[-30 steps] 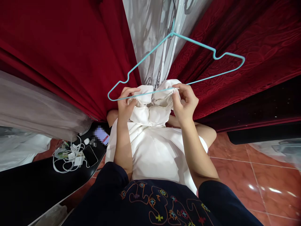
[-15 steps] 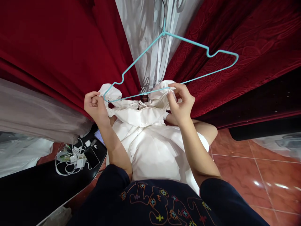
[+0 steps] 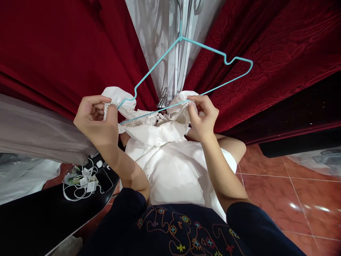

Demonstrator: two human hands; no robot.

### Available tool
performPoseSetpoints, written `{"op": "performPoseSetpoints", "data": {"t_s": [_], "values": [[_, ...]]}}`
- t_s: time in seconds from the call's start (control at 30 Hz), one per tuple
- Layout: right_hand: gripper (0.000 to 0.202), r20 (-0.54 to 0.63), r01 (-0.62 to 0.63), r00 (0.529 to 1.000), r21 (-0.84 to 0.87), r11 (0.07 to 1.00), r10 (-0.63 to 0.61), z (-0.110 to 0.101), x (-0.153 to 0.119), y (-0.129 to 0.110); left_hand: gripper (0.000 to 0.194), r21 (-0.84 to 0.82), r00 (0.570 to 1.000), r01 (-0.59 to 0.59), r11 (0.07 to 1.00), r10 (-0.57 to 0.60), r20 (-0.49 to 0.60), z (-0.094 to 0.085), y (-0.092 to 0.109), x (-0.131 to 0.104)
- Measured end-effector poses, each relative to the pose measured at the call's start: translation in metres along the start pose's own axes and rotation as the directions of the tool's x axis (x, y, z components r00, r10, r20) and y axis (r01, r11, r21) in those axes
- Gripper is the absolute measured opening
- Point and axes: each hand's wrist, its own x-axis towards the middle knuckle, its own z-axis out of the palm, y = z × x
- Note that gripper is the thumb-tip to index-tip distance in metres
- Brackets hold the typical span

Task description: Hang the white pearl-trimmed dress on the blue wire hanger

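Since the earlier frame, your left hand (image 3: pixel 97 119) has moved outward, drawing one side of the dress (image 3: pixel 177 174) with it; the left end of the hanger (image 3: pixel 180 38), then in full view, is now partly hidden at the neckline (image 3: pixel 145 125). Nearest to you: your dark shirt (image 3: pixel 191 215), with coloured motifs on its front. Beyond it, the dress, white, lies across your lap, skirt toward you and beaded neckline away. Your left hand is pinched closed on the neckline beside one puffed sleeve (image 3: pixel 119 94). Your right hand (image 3: pixel 204 115) pinches the opposite side, beside the other sleeve; the hanger's lower bar passes at its fingertips, and whether they also grip it cannot be told. The hanger, light blue, slants above the neckline, its right end clear of the dress. To your left, a black table (image 3: pixel 48 213) bears a phone (image 3: pixel 104 180) and tangled white cables (image 3: pixel 84 174); to your right, tiled floor (image 3: pixel 269 161). Farthest: red curtains (image 3: pixel 66 53) flanking a pale drape (image 3: pixel 149 32).
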Motion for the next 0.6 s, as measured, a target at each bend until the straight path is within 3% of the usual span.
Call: {"op": "performPoseSetpoints", "data": {"t_s": [0.2, 0.43, 0.6], "values": [[0.019, -0.024, 0.022, 0.999, 0.018, 1.000, -0.022, -0.001, -0.002, 0.000, 0.020, -0.060, 0.987, 0.061, 0.996, -0.051, 0.155, 0.004, -0.008, 0.001], [0.016, 0.003, 0.027, 1.000, 0.011, 1.000, -0.027, -0.009, -0.001, -0.008, 0.016, 0.065, 0.990, 0.093, 0.994, -0.100, 0.100, 0.012, 0.005, -0.003], [0.016, 0.038, 0.026, 0.999, 0.004, 1.000, -0.027, -0.009, -0.004, -0.015, 0.007, 0.033, 0.979, 0.116, 0.993, -0.120, 0.165, 0.027, 0.010, -0.006]]}}
